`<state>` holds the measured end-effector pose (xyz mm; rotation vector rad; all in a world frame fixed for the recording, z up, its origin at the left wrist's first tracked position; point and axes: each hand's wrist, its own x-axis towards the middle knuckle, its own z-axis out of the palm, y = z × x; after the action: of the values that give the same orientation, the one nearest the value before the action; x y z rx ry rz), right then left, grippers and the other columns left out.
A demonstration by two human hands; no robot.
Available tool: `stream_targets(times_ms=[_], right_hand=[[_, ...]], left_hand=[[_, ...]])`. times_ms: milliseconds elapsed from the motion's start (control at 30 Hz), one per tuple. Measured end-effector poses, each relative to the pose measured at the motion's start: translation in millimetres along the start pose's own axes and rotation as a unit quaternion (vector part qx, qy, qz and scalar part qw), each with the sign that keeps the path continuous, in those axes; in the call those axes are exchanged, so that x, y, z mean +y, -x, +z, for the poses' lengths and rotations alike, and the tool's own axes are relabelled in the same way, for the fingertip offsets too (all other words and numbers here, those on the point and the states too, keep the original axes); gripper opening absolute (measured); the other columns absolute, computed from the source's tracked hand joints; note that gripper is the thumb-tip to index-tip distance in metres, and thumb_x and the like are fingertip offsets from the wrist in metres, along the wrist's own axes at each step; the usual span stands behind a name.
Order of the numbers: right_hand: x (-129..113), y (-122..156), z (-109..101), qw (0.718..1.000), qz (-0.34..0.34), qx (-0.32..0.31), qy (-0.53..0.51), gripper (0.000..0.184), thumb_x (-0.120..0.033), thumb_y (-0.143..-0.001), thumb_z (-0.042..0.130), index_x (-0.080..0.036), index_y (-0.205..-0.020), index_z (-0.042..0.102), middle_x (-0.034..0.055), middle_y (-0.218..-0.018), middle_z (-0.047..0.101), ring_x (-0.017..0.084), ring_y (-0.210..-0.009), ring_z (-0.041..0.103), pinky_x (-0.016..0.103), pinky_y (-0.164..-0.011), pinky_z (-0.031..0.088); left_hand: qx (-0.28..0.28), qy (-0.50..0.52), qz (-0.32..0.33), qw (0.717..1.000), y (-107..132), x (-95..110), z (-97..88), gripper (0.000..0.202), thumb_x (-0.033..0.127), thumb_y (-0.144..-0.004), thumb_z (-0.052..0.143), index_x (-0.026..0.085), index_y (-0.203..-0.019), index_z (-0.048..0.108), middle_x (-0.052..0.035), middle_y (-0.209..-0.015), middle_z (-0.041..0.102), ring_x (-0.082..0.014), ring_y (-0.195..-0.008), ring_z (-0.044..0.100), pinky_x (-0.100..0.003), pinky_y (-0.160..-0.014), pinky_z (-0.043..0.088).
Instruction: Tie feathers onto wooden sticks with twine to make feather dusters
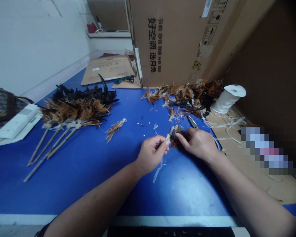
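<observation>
Between my two hands is a small bunch of brown and dark feathers [175, 131]. My left hand [153, 151] pinches its pale quill end between thumb and fingers. On the feathered side, my right hand [199, 141] closes its thumb and fingers on the bunch; its fingertips are partly hidden. A thin white ribbon [158, 172] trails on the table below my left hand. Just beyond my right hand lies a pair of scissors [192, 121], partly covered by that hand. Left of my hands, a small tied bundle of tan feathers [115, 129] rests on the blue table [108, 184].
Several feather dusters [76, 112] with stick handles lie at the left, near a patterned bag [1, 105]. Loose feathers [187, 93] are heaped before a large cardboard box [172, 42]. A white spool [229, 98] and tangled ribbon stand at the right on cardboard.
</observation>
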<state>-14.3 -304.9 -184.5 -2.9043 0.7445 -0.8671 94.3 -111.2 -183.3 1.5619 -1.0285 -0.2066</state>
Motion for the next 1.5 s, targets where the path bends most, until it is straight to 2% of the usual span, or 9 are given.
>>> stream_targets(times_ms=[100, 367, 533, 733, 900, 1033, 1233, 1400, 1500], right_hand=[[-4.3, -2.1, 6.3, 0.998, -0.006, -0.021, 0.06, 0.068, -0.076, -0.102, 0.039, -0.014, -0.098, 0.067, 0.0181, -0.086, 0.074, 0.029, -0.077, 0.072, 0.032, -0.06, 0.033], [-2.4, -6.2, 19.7, 0.999, -0.026, -0.032, 0.017, 0.03, -0.037, -0.105, 0.048, -0.016, -0.096, 0.066, 0.0119, -0.097, 0.076, 0.022, -0.08, 0.071, 0.032, -0.061, 0.031], [-0.3, -3.0, 20.9, 0.986, -0.035, 0.047, -0.155, 0.032, -0.04, -0.103, 0.052, -0.019, -0.085, 0.067, 0.0067, -0.083, 0.074, 0.019, -0.073, 0.066, 0.03, -0.066, 0.039], [-20.9, 11.2, 19.3, 0.911, -0.095, 0.079, -0.394, 0.034, -0.042, -0.102, 0.058, -0.019, -0.077, 0.063, 0.0028, -0.071, 0.067, 0.014, -0.063, 0.058, 0.027, -0.064, 0.043], [-39.5, 22.1, 17.3, 0.898, -0.14, 0.054, -0.413, 0.029, -0.037, -0.102, 0.059, -0.019, -0.079, 0.064, 0.0027, -0.073, 0.067, 0.014, -0.066, 0.059, 0.027, -0.066, 0.043], [-44.3, 25.8, 22.1, 0.913, -0.15, 0.047, -0.376, 0.027, -0.034, -0.102, 0.057, -0.019, -0.08, 0.062, 0.0034, -0.073, 0.065, 0.015, -0.068, 0.058, 0.027, -0.067, 0.043], [-47.2, 30.5, 24.8, 0.927, -0.151, 0.051, -0.338, 0.026, -0.033, -0.103, 0.055, -0.019, -0.082, 0.063, 0.0042, -0.077, 0.066, 0.015, -0.067, 0.059, 0.027, -0.068, 0.044], [-45.4, 31.7, 14.8, 0.902, -0.182, 0.071, -0.385, 0.022, -0.034, -0.102, 0.061, -0.019, -0.089, 0.069, 0.004, -0.079, 0.069, 0.015, -0.07, 0.063, 0.027, -0.07, 0.048], [-40.5, 27.4, 13.9, 0.881, -0.127, 0.109, -0.443, 0.021, -0.034, -0.101, 0.065, -0.019, -0.087, 0.069, 0.003, -0.075, 0.068, 0.014, -0.066, 0.061, 0.027, -0.065, 0.048]], left_hand=[[0.032, 0.012, -0.004, 0.999, -0.3, 4.5, 0.7, 0.024, 0.038, -0.096, 0.069, 0.016, -0.086, 0.07, -0.0042, -0.074, 0.072, -0.0125, -0.064, 0.065, -0.024, -0.065, 0.053], [0.071, 0.094, -0.057, 0.991, -3.1, 12.5, 3.3, 0.024, 0.037, -0.091, 0.074, 0.014, -0.084, 0.07, -0.0042, -0.073, 0.071, -0.0104, -0.062, 0.063, -0.022, -0.061, 0.052], [0.086, 0.161, -0.078, 0.98, -5.2, 5.7, 5.8, 0.03, 0.041, -0.089, 0.078, 0.012, -0.093, 0.072, -0.0085, -0.084, 0.076, -0.0141, -0.071, 0.071, -0.028, -0.071, 0.06], [0.078, 0.258, -0.126, 0.955, -6.4, 2.1, 8.5, 0.044, 0.048, -0.08, 0.088, 0.01, -0.094, 0.072, -0.0136, -0.095, 0.078, -0.0231, -0.09, 0.077, -0.042, -0.091, 0.063], [0.06, 0.29, -0.123, 0.947, -6.4, -1.8, 10.8, 0.043, 0.049, -0.077, 0.089, 0.012, -0.091, 0.072, -0.0071, -0.087, 0.074, -0.0184, -0.084, 0.072, -0.037, -0.086, 0.062], [0.047, 0.301, -0.128, 0.944, -5.0, -2.7, 13.3, 0.042, 0.053, -0.082, 0.085, 0.014, -0.087, 0.07, -0.0044, -0.079, 0.069, -0.0158, -0.081, 0.069, -0.03, -0.08, 0.058], [0.039, 0.28, -0.122, 0.951, -3.1, -3.0, 15.7, 0.035, 0.046, -0.083, 0.084, 0.014, -0.094, 0.075, -0.0073, -0.091, 0.074, -0.0145, -0.082, 0.068, -0.024, -0.072, 0.053], [0.054, 0.276, -0.116, 0.953, -4.3, -4.4, 13.2, 0.024, 0.035, -0.086, 0.081, 0.013, -0.093, 0.077, -0.0066, -0.087, 0.075, -0.0146, -0.081, 0.068, -0.025, -0.076, 0.055], [0.062, 0.279, -0.111, 0.952, -5.1, -3.8, 10.4, 0.023, 0.034, -0.085, 0.082, 0.013, -0.094, 0.076, -0.0055, -0.085, 0.074, -0.0142, -0.079, 0.069, -0.026, -0.078, 0.056]])
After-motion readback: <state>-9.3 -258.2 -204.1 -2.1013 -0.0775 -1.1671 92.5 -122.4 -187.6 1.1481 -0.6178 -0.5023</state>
